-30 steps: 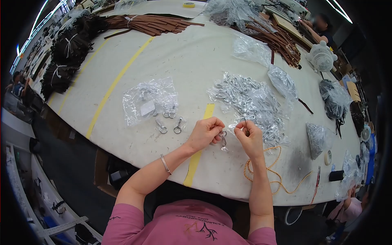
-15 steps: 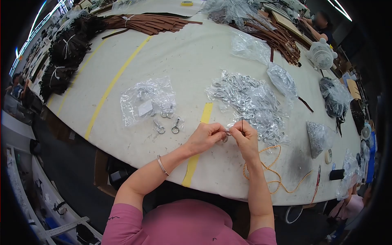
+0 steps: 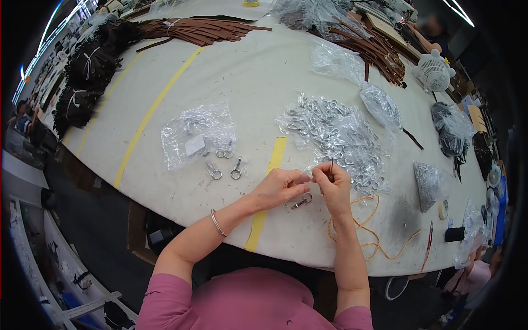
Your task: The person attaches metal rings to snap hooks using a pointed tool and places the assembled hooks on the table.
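Observation:
Thumb and fingers apart, my left hand (image 3: 283, 186) hovers over the front of the table, level with the right. My right hand (image 3: 333, 187) is closed with a thin dark pointed tool (image 3: 331, 164) sticking up from it; its kind is unclear. Its fingertips pinch a bit of clear plastic (image 3: 308, 172), partly hidden between the hands. Just below them a metal snap hook with a ring (image 3: 302, 202) lies on the table. Beyond my right hand spreads a pile of bagged metal hooks (image 3: 335, 135). Two bagged ring hooks (image 3: 236, 174) lie to the left.
A clear bag (image 3: 198, 135) with hardware lies left of centre. Orange cord (image 3: 360, 225) loops beside my right forearm. At right are a filled plastic bag (image 3: 430, 187), a black spool (image 3: 454, 235) and a small fan (image 3: 434, 71). Brown strap bundles (image 3: 203, 32) line the back.
The snap hook with its ring, earlier between my fingers, now lies on the table beneath them. My hands have moved slightly apart, and the left fingers have loosened.

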Demonstrator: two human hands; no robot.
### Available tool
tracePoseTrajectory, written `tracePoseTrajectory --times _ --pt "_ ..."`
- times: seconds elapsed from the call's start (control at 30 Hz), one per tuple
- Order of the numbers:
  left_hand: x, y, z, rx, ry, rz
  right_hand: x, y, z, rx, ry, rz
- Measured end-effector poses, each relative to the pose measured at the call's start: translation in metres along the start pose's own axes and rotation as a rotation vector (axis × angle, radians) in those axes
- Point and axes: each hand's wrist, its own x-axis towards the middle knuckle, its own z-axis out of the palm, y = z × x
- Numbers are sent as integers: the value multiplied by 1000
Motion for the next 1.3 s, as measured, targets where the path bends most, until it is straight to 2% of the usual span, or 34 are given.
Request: tracePoseTrajectory --times 0.07,0.17,0.27,0.37,0.47,0.57,0.67,0.77,0.97,1.27,1.3 --pt "1 0 1 77 17 112 -2 -6 2 49 -15 26" --pt "1 8 -7 -74 109 -137 -1 -14 -3 -58 -57 90" --pt "5 2 -21 -432 304 -172 -7 -20 -10 -776 -258 -117" --pt "6 1 -29 -661 353 -174 -7 -24 -8 -897 -396 51" --pt "4 -1 -32 -696 360 -187 -9 -16 -8 -975 -424 -37" --pt "4 1 -32 -710 408 -193 -10 -10 -7 -971 -387 -40" --pt "3 -1 -33 -752 416 -192 -7 -9 -6 -804 -327 41" --pt "3 -1 -33 -767 414 -189 -12 -10 -4 -736 -331 -98" --pt "3 1 -32 -773 407 -186 -15 -16 0 -958 -440 -91" --pt "3 4 -33 -767 468 -202 -24 -8 9 -977 -332 -243" --pt "3 5 -33 -760 471 -202 -22 -10 9 -875 -336 -187"
